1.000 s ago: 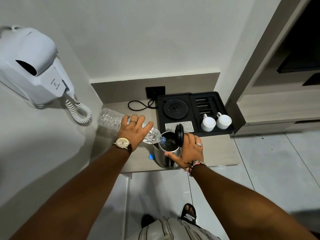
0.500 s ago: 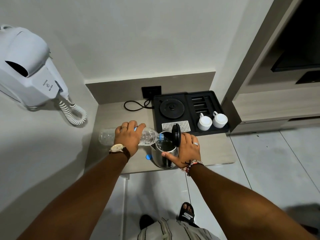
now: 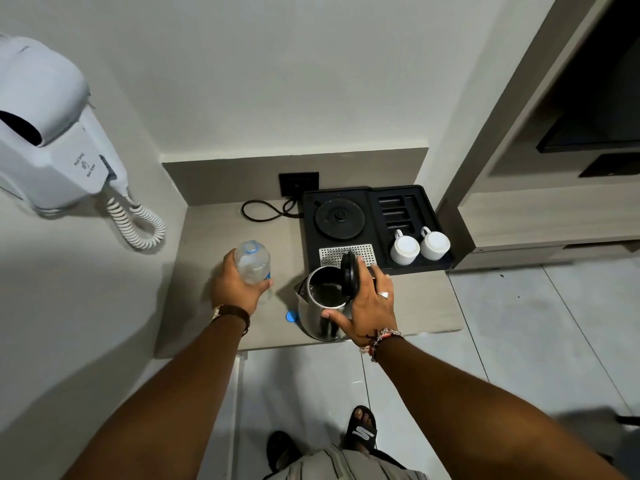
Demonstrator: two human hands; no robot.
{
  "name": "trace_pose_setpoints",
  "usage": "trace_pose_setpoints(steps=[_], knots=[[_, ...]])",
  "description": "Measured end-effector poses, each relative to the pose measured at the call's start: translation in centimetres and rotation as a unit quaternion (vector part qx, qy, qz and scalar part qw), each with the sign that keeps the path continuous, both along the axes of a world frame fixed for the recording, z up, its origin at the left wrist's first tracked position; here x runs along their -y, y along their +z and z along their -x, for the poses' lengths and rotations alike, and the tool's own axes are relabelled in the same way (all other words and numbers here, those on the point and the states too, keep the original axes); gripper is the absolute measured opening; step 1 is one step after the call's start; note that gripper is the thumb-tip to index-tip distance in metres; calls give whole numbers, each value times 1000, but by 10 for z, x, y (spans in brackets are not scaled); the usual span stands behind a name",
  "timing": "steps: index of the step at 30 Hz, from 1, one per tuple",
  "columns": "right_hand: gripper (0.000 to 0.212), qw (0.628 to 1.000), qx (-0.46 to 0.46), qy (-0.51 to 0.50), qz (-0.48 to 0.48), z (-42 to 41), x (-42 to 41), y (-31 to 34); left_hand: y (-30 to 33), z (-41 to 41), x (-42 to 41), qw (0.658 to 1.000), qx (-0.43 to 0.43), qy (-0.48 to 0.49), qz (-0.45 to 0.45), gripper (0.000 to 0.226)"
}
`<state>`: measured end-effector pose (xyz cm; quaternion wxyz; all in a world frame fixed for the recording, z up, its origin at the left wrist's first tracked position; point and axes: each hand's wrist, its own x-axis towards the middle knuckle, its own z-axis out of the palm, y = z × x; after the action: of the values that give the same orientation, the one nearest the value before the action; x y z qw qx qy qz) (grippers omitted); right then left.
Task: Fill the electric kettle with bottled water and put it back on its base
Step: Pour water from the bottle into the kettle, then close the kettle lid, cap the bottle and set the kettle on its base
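Note:
A steel electric kettle (image 3: 313,320) stands on the grey counter (image 3: 214,237) near its front edge, its black lid (image 3: 349,274) flipped up. My right hand (image 3: 369,303) wraps around the kettle's handle side. Left of the kettle, my left hand (image 3: 239,289) holds a clear plastic water bottle (image 3: 252,260) upright, its open mouth facing up. The bottle's blue cap (image 3: 291,316) lies on the counter beside the kettle. The round black kettle base (image 3: 340,216) sits bare in the black tray (image 3: 415,199) behind.
Two white cups (image 3: 404,249) stand upside down in the tray's right side, by a perforated drip grid (image 3: 360,251). A black cord (image 3: 263,211) runs to a wall socket (image 3: 298,183). A white wall-mounted hair dryer (image 3: 48,143) hangs on the left. Tiled floor lies below.
The bottle was tipped over the kettle's opening, pouring. My left hand has drawn it back to the left and turned it upright. My right hand stays on the kettle.

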<state>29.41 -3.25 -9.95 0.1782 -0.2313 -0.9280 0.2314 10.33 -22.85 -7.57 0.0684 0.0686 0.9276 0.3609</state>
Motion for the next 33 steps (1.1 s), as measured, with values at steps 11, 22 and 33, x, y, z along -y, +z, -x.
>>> trace_pose_setpoints(steps=[11, 22, 33], knots=[[77, 980, 136, 110, -95, 3, 1, 8, -18, -12, 23, 997, 66, 24, -11, 93], [107, 981, 147, 89, -87, 2, 5, 11, 6, -92, -33, 932, -138, -305, 137, 103], [113, 968, 196, 125, -95, 3, -2, 20, -7, -75, -59, 887, -59, -393, 236, 145]])
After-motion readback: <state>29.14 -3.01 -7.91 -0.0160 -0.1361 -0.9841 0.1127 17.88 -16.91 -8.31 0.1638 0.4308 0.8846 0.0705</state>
